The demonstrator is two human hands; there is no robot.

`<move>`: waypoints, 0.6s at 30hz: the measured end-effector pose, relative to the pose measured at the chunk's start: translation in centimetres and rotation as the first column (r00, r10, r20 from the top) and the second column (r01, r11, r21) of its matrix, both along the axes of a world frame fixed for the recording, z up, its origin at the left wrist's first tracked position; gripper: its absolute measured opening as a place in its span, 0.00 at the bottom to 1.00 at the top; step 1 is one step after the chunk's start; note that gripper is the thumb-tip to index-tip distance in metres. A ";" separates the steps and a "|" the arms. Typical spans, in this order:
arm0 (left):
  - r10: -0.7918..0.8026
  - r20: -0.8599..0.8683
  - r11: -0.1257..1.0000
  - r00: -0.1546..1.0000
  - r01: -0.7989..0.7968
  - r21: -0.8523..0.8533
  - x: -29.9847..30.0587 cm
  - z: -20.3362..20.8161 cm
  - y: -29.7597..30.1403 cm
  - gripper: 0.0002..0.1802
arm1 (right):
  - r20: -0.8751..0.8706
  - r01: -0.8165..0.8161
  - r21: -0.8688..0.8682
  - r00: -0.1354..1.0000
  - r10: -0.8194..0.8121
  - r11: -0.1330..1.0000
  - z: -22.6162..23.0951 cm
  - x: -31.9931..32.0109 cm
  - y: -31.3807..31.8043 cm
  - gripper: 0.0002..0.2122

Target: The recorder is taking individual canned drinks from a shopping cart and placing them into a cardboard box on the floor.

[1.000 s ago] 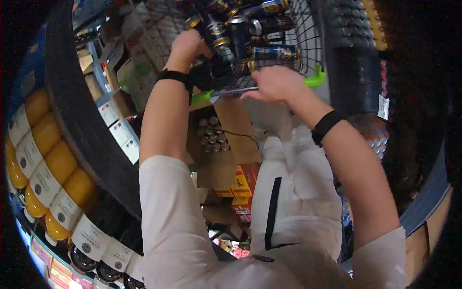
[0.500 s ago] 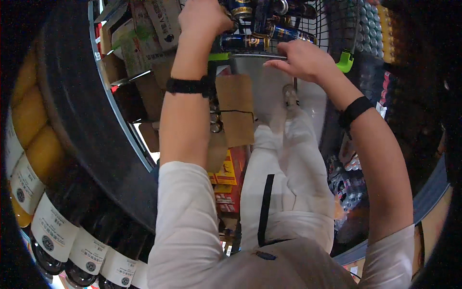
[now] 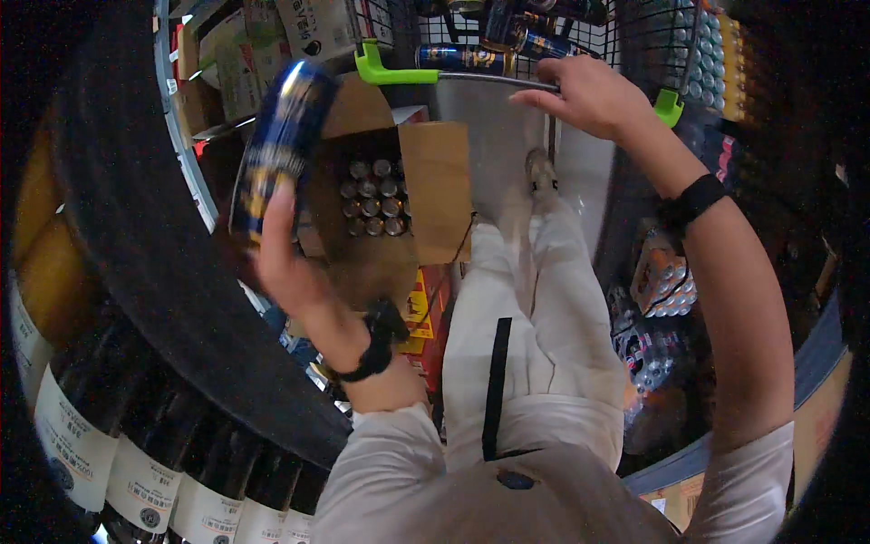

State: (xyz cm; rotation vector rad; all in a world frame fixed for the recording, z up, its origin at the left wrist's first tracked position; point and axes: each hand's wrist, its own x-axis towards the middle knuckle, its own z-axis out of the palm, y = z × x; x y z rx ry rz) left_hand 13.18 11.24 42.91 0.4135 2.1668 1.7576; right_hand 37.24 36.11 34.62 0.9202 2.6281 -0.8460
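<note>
A tall dark-blue drink can [image 3: 288, 131] with gold markings is raised in my left hand [image 3: 294, 263], whose fingers are closed around its lower end. The can is tilted and slightly blurred. My right hand [image 3: 594, 98] is at the metal handle [image 3: 480, 82] of a wire shopping cart, fingers curled over the bar and thumb sticking out. Several similar blue cans [image 3: 464, 60] lie on their sides in the cart. Below the green handle corner [image 3: 385, 71], an open cardboard box [image 3: 437, 172] holds upright cans [image 3: 372, 201] in rows.
Bottles with white labels [image 3: 145, 485] line a dark shelf edge [image 3: 136, 227] on the left. Cartons [image 3: 245, 54] stand at the upper left. Packs of cans and bottles [image 3: 666, 276] sit at the right, with more stacked cans [image 3: 707, 68] beyond the cart.
My left hand has come back from over the cart to the left and nearer, now with a blue can in it. The box's rows of cans are uncovered. My right hand stays at the handle.
</note>
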 end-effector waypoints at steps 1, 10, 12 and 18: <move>0.119 -0.007 0.993 0.993 -0.119 -0.012 0.2 -1.2 -2.1 0.18 | -0.011 0.010 0.011 1.000 -0.010 1.000 -0.2 0.5 0.1 0.31; 0.242 -0.332 0.703 0.912 -0.400 -0.588 -3.2 -18.1 -14.4 0.32 | -0.051 -0.013 0.011 0.999 0.014 1.000 -1.2 0.7 0.5 0.29; 0.043 -0.441 0.548 0.896 -0.390 -0.740 -4.7 -23.0 -15.3 0.38 | -0.035 -0.008 0.002 0.999 0.009 1.000 -0.2 0.2 0.3 0.29; -0.362 -0.499 0.383 0.788 -0.362 -0.850 -7.8 -32.9 -14.3 0.40 | -0.070 0.023 -0.010 0.997 -0.023 1.000 -0.7 0.8 0.1 0.27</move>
